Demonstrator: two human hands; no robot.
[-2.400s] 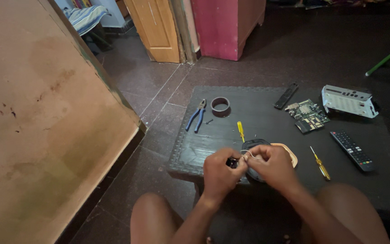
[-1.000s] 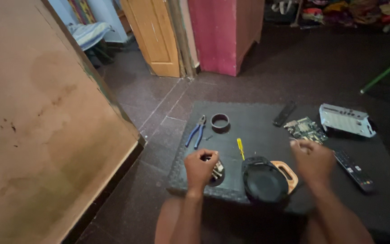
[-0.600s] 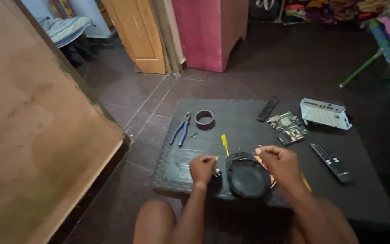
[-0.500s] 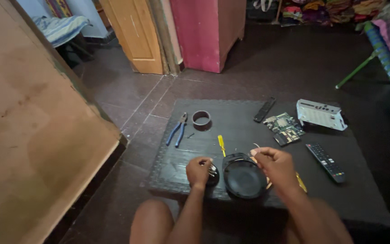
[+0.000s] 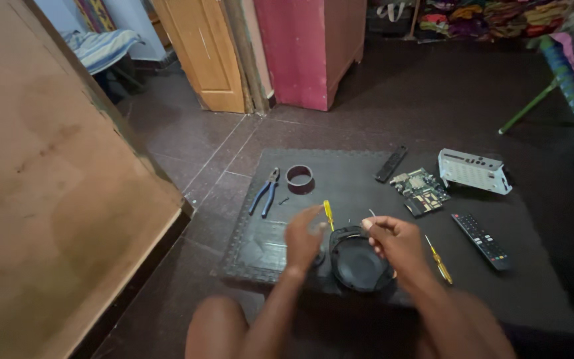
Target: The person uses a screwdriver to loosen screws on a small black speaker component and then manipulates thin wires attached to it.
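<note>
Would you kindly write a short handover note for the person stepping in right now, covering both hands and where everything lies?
Left hand: blurred, fingers loosely curled just left of the black round speaker; whether it holds anything cannot be told.
Right hand: over the speaker's upper right rim, fingertips pinched, apparently on a thin wire; too small to confirm.
The speaker lies face up at the near edge of the dark foam mat.
On the mat: blue-handled pliers, tape roll, two yellow-handled screwdrivers, circuit board, white device casing, two remotes.
Done: casing is open, board out.
Left: the speaker is not attached to anything visible.
</note>
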